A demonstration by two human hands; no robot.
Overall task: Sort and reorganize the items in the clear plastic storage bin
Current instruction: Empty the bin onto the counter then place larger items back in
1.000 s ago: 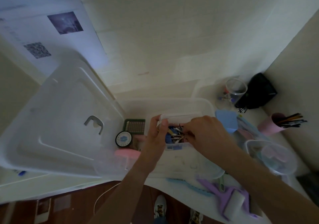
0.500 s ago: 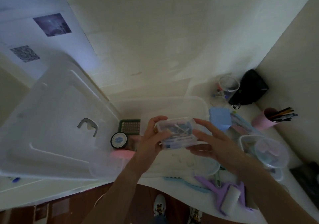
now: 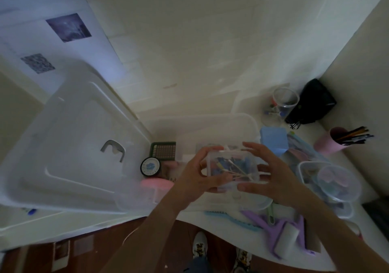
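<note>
Above the middle of the clear storage bin (image 3: 242,118), both hands hold a small clear box (image 3: 231,167) of cotton swabs and clips. The left hand (image 3: 197,176) grips its 9 o'clock end; the right hand (image 3: 267,173) cups the 3 o'clock end with straight fingers. The box looks light, stiff and slippery, best held by its short ends. No writing is legible.

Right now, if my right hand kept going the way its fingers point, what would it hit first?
Probably the small clear box: the right hand points left at its side, fingers open; whether they already touch is unclear.
</note>
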